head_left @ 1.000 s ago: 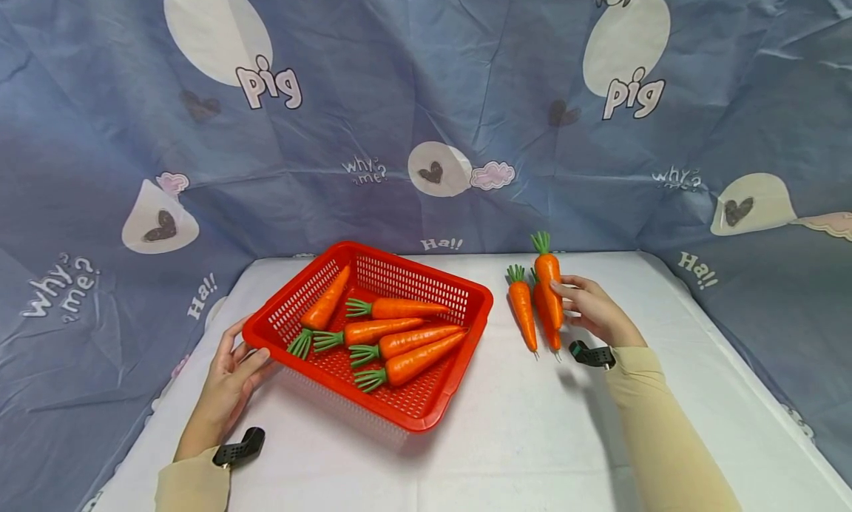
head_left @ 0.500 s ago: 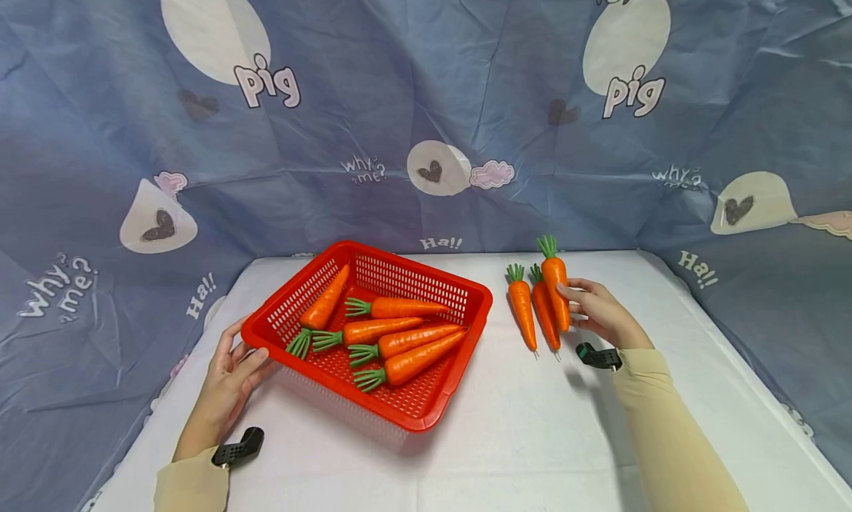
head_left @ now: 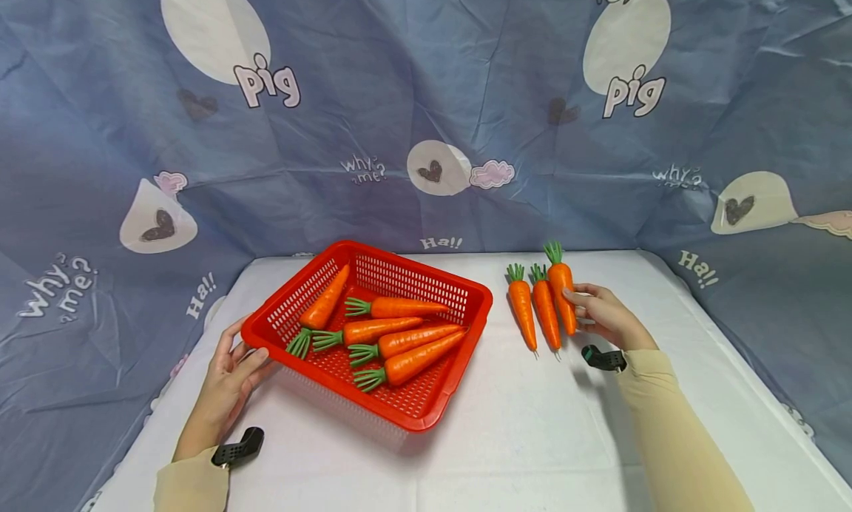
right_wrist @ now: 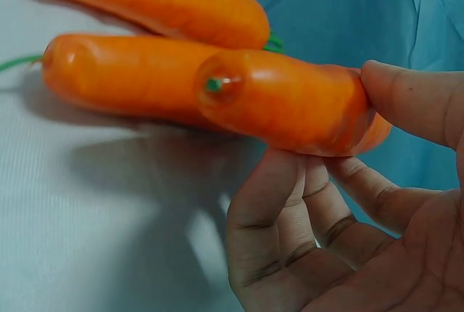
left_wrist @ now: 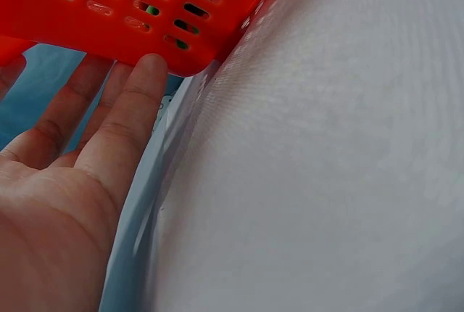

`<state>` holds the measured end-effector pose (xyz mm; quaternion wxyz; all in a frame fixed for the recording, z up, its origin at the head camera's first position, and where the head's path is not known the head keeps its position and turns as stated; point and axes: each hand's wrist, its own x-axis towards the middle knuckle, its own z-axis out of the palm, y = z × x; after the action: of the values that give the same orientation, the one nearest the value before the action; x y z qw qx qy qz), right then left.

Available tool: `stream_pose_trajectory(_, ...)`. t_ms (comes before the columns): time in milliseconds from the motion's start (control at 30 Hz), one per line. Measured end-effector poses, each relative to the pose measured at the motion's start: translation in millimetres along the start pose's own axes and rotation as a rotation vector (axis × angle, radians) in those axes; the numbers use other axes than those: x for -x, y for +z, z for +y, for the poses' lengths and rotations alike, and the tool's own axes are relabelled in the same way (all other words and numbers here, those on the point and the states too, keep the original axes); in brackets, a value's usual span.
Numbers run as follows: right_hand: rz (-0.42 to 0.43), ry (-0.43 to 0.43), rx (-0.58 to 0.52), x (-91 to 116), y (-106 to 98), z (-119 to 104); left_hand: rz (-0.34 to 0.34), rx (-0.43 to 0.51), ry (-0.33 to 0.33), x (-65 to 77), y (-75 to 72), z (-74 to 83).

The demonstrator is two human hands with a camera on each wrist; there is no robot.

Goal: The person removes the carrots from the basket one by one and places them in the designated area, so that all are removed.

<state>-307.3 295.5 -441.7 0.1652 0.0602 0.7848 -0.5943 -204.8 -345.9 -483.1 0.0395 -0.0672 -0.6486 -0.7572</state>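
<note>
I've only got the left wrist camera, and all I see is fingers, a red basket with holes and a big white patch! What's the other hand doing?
Observer: The right hand is pinching a carrot between its thumb and fingers.
Child: Ooh! Are there more carrots near it?
Observer: Yes, two more carrots lie side by side on the white cloth, just left of the held one.
Child: I see green bits through the basket holes. What's in there?
Observer: Five carrots with green tops lie inside the red basket.
</note>
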Motion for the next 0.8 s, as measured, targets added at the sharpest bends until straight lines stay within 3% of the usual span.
stream_pose_trajectory(800, 0.042, 0.073, 0.086, 1, -6, 17, -0.005, 0.004, 0.0, -0.4, -0.5, -1.0)
